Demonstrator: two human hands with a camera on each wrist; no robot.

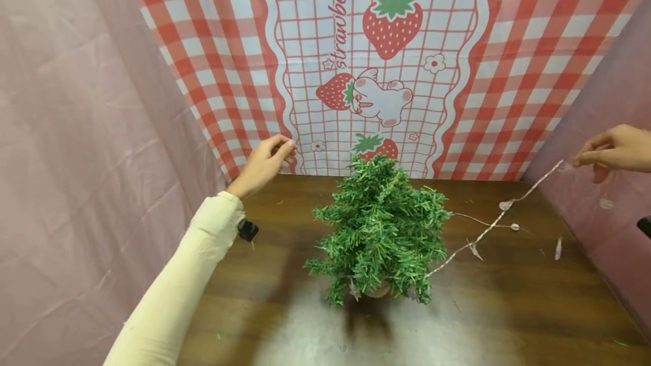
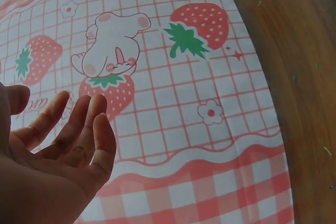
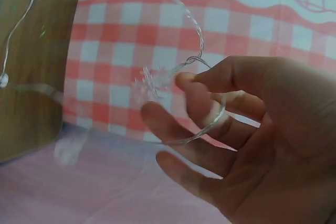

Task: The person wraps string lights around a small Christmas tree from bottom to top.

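Observation:
A small green artificial Christmas tree [image 1: 381, 225] stands on the wooden table. From its right side a twisted clear string of lights [image 1: 490, 229] with translucent ornaments rises to my right hand [image 1: 617, 150]. That hand pinches the wire [image 3: 198, 59] between thumb and index finger; a loop of it passes across the other fingers. A clear snowflake-like ornament [image 3: 151, 83] hangs beside the fingertips. Left of the tree, my left hand [image 1: 265, 164] is raised, holding nothing, with its fingers loosely bent. A star ornament [image 1: 354, 290] hangs at the tree's lower front.
A strawberry-print cloth [image 1: 325, 27] hangs behind the table [image 1: 264, 326], with pink cloth [image 1: 66, 129] at both sides. A thin second strand [image 1: 480, 221] and an icicle-shaped ornament [image 1: 558, 249] are right of the tree. Green needle bits are scattered about.

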